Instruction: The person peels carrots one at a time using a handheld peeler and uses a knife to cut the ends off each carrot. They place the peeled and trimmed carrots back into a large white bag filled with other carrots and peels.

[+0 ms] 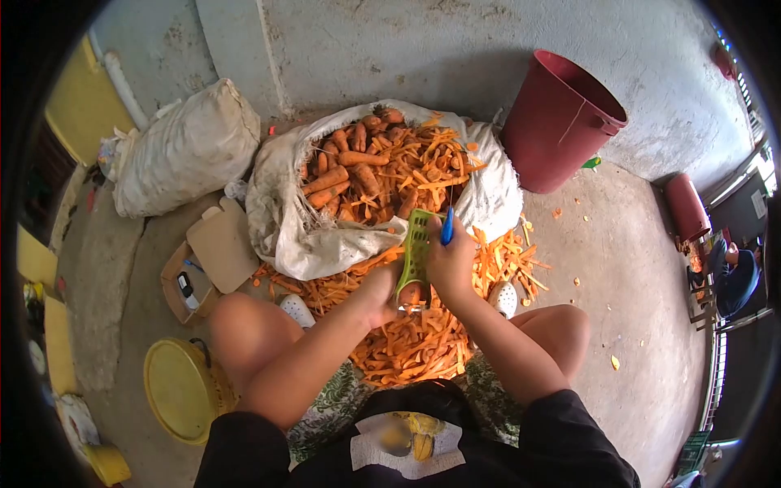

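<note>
My left hand (379, 294) is closed around a carrot (412, 294), much of it hidden behind the frame of a green plastic peeler (416, 244). The peeler has a perforated body, with its wide head toward me. A blue-handled knife (447, 226) sticks up from the grip of my right hand (450, 259), its thin blade pointing away. That hand's thumb side lies against the peeler; whether its fingers also grip it is hidden. Below both hands spreads a heap of carrot strips (411, 351). Beyond them, a white woven sack (281, 224) lies open, full of whole carrots (332, 180) and cut strips.
A tall red bin (547, 130) stands by the wall at the right. To the left are a stuffed sack (191, 150), an open cardboard box (224, 252) and a yellow lidded bucket (175, 390). Another person (736, 276) sits at far right.
</note>
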